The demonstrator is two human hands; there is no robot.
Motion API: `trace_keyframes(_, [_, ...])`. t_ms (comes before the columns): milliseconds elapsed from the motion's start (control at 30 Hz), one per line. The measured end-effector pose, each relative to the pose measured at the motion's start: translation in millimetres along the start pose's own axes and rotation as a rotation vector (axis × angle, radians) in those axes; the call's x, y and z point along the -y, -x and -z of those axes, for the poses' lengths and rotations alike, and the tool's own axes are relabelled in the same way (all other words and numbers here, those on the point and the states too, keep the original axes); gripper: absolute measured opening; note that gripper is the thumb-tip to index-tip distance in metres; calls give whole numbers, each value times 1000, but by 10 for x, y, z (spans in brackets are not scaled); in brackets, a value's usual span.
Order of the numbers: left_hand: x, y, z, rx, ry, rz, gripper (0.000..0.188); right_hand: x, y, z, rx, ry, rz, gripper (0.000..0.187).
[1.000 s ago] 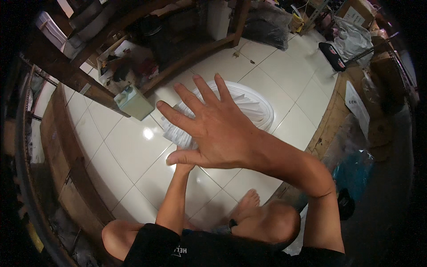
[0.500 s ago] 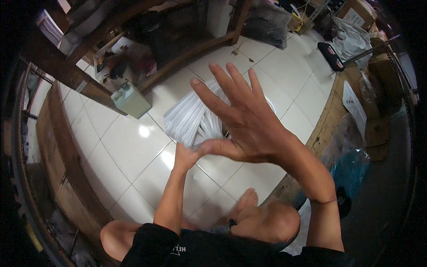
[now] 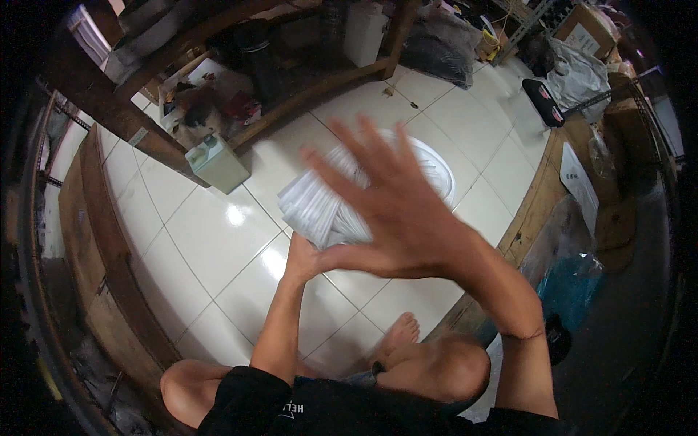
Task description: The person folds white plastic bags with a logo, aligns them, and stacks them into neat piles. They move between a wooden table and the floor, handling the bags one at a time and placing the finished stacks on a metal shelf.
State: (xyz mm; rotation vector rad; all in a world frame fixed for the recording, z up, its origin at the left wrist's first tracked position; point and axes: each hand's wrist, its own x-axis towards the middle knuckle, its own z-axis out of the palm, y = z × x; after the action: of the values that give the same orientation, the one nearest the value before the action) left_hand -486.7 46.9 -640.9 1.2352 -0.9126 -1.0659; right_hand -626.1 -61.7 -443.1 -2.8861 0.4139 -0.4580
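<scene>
A fanned bundle of thin white strips [image 3: 311, 209] is held up by my left hand [image 3: 299, 257], whose fingers are mostly hidden behind it. My right hand [image 3: 396, 207] is spread wide in front of the bundle, nearer to me, fingers apart and slightly blurred. Its thumb points left, beside my left hand; whether it touches cannot be made out. Behind my right hand, a round white basin [image 3: 452, 178] shows its right rim on the floor, with more white strips in it. My right hand covers much of the basin and part of the bundle.
A pale green jerrycan [image 3: 220, 166] stands by a dark wooden shelf frame [image 3: 313, 98]. A wooden board [image 3: 120, 247] runs along the left. At right lie flattened cardboard [image 3: 525, 211], clear plastic [image 3: 563, 232] and a black case [image 3: 543, 102]. White tiles [image 3: 211, 247] cover the floor.
My right hand has come slightly down and toward me, still spread. More of the white basin's rim shows on the right. My left hand keeps the bundle, which has shifted slightly.
</scene>
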Motion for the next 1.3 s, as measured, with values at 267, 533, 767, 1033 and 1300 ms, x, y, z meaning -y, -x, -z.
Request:
trace_keyframes(267, [-22, 72, 18, 37, -231, 51, 75, -162, 115, -112, 159, 192, -44, 102])
trace_keyframes(533, [-86, -27, -59, -26, -172, -105, 58, 191, -102, -120, 93, -22, 85, 96])
trace_keyframes(767, [-158, 130, -83, -18, -135, -200, 60, 16, 84, -28, 83, 10, 16, 100])
trace_keyframes(1033, [-151, 129, -23, -42, -432, -109, 57, -471, -91, 55, 49, 138, -130, 84])
trace_keyframes(1300, [-54, 111, -18, -92, -495, -200, 59, -552, -463, -88, 74, 23, -170, 88])
